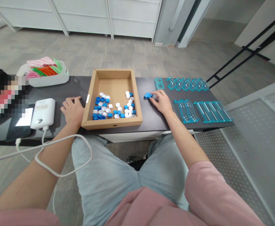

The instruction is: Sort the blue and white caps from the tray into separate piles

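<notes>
My left hand (73,111) lies on the dark tabletop with its fingers spread, just left of a cardboard box (139,106). It holds nothing. To the right of the box, the fingertips of my right hand (161,101) close on a small blue hexagonal block at the edge of a little cluster of blue blocks (148,95). My fingers partly hide that block. Inside the box, loose white blocks (118,105) and blue blocks (99,116) are scattered over the front half, mostly at the left and right sides.
Right of my hand, teal clear plastic parts lie in groups: curved pieces (186,84), wavy pieces (188,111), straight rods (213,111) and small pieces (159,84). At left are a white power bank (43,113), a phone (20,124) and a white basket (50,80). A white cable (64,137) loops over my left forearm.
</notes>
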`<move>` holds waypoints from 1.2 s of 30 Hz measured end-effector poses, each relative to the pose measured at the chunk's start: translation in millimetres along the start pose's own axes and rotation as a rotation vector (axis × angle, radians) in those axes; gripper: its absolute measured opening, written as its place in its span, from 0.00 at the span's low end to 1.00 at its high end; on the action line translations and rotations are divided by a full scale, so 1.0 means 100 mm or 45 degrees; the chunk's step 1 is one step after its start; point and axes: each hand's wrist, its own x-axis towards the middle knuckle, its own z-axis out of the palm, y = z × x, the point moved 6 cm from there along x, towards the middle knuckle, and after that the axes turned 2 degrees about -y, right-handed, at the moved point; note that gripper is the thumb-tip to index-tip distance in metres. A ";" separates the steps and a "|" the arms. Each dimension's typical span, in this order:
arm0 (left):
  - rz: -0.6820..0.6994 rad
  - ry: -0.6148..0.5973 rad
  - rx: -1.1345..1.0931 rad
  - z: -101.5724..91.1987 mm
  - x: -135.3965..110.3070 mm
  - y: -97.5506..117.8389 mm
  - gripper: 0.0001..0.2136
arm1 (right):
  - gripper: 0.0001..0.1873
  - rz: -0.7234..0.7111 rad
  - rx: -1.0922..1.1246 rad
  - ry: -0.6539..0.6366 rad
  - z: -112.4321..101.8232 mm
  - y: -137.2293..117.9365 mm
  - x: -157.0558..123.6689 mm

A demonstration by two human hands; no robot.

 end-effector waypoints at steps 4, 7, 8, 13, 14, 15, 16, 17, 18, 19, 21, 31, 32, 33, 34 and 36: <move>-0.006 -0.013 -0.017 0.00 0.00 0.01 0.30 | 0.15 0.013 0.044 -0.025 0.03 0.03 0.01; 0.003 -0.009 -0.027 0.01 0.00 0.00 0.31 | 0.15 0.020 0.053 -0.032 0.04 0.06 0.02; 0.008 -0.002 -0.030 0.01 0.00 0.00 0.31 | 0.15 0.023 0.057 -0.032 0.05 0.07 0.03; 0.014 -0.001 -0.025 0.04 0.02 -0.02 0.30 | 0.16 0.043 0.086 -0.021 0.04 0.10 0.03; 0.011 -0.002 -0.023 0.04 0.02 -0.02 0.30 | 0.16 0.049 0.090 -0.019 0.05 0.11 0.04; 0.010 -0.002 -0.024 0.04 0.02 -0.02 0.30 | 0.17 0.053 0.094 -0.021 0.05 0.11 0.04; 0.010 0.001 -0.027 0.04 0.02 -0.02 0.30 | 0.17 0.056 0.098 -0.023 0.05 0.11 0.04; 0.011 0.006 -0.033 0.03 0.02 -0.01 0.30 | 0.17 0.057 0.102 -0.024 0.05 0.12 0.04; 0.013 0.011 -0.039 0.03 0.02 -0.01 0.30 | 0.17 0.056 0.104 -0.027 0.05 0.12 0.04; 0.014 0.014 -0.043 0.03 0.02 -0.01 0.30 | 0.17 0.055 0.106 -0.030 0.05 0.12 0.04; 0.013 0.009 -0.045 0.02 0.01 0.00 0.30 | 0.17 0.049 0.105 -0.038 0.05 0.12 0.04; -0.012 -0.021 -0.043 0.03 0.01 -0.01 0.31 | 0.17 0.014 0.107 -0.032 0.05 0.11 0.04; -0.013 -0.022 -0.041 0.03 0.01 -0.01 0.31 | 0.16 0.017 0.109 -0.033 0.05 0.11 0.04; -0.014 -0.021 -0.040 0.02 0.01 -0.01 0.31 | 0.16 0.021 0.112 -0.034 0.05 0.10 0.04; -0.015 -0.020 -0.039 0.02 0.01 -0.01 0.31 | 0.16 0.026 0.116 -0.035 0.05 0.10 0.04; -0.015 -0.017 -0.043 0.02 0.01 -0.01 0.31 | 0.16 0.035 0.121 -0.032 0.05 0.10 0.04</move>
